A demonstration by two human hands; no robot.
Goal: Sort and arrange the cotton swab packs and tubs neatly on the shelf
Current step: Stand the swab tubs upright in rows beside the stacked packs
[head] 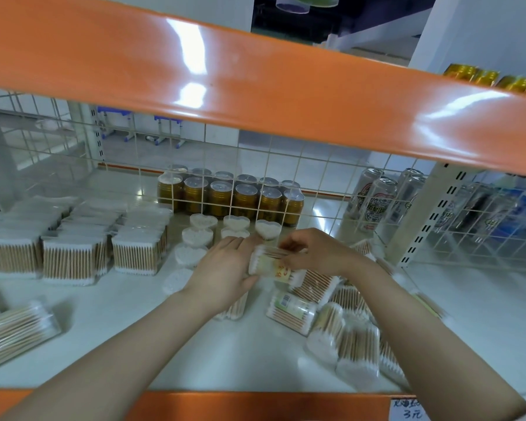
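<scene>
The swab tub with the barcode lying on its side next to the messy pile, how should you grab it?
Grab the barcode tub around its middle, coming down from above. It lies flat on the shelf, long sides showing, so fingers can wrap across its round body. More loose tubs crowd its right end, so reaching in from there looks awkward.

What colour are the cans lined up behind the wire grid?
The short metal cans are golden amber with silver tops, seen in the head view.
</scene>
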